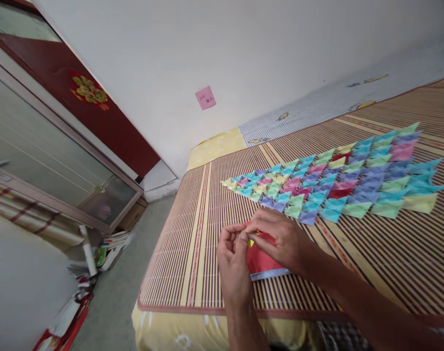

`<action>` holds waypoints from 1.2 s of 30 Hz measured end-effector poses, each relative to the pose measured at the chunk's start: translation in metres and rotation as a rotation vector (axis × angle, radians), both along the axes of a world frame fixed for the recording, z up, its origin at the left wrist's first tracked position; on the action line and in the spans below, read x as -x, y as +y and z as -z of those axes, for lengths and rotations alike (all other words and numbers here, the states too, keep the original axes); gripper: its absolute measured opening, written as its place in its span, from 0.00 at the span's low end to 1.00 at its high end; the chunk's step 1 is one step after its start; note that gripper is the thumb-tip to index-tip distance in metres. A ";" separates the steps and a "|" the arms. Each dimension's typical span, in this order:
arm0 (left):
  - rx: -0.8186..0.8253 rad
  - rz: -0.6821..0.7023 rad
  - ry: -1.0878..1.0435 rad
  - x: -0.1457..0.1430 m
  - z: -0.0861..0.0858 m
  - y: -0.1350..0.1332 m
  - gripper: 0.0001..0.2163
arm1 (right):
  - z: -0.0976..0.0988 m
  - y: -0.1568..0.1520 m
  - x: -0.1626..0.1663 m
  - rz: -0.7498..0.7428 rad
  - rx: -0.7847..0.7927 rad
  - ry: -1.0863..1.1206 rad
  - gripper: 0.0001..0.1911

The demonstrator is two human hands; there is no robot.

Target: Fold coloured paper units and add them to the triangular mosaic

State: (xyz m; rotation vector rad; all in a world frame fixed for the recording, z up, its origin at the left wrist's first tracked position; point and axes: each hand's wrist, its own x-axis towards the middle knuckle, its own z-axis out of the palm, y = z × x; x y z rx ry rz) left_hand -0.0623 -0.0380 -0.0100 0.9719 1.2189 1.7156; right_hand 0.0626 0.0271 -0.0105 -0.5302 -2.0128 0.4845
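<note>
My left hand [233, 256] and my right hand [280, 236] meet near the front of the mat, fingertips pinched together on a small piece of yellow paper [251, 242]. Most of that paper is hidden by the fingers, so its folded shape cannot be made out. Just beneath both hands lies a red sheet [264, 258] with a pale blue edge along its front. Beyond the hands, several folded paper pieces [335, 180] in blue, green, purple, pink, red and yellow stand in close rows, forming a long wedge that narrows toward the left.
A striped bamboo mat [178, 243] covers the bed, with yellow bedding [171, 329] at its front edge. A pink note [205, 98] is stuck on the white wall. To the left are a glass-panelled door [61, 141] and clutter [114, 246] on the floor.
</note>
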 end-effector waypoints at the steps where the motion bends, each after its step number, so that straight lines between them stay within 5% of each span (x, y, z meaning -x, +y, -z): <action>1: 0.002 0.007 -0.007 0.000 0.001 0.000 0.06 | 0.000 0.000 0.000 0.000 0.001 0.001 0.07; 24: 0.044 -0.037 -0.228 -0.002 0.002 0.004 0.09 | -0.002 0.000 -0.002 -0.045 0.153 0.044 0.08; 31: 0.039 -0.077 0.073 -0.001 0.004 0.002 0.07 | -0.001 0.000 -0.001 -0.028 0.077 -0.008 0.06; 36: 0.033 -0.068 0.030 -0.002 0.007 0.002 0.07 | 0.000 -0.001 0.001 0.042 0.037 0.022 0.08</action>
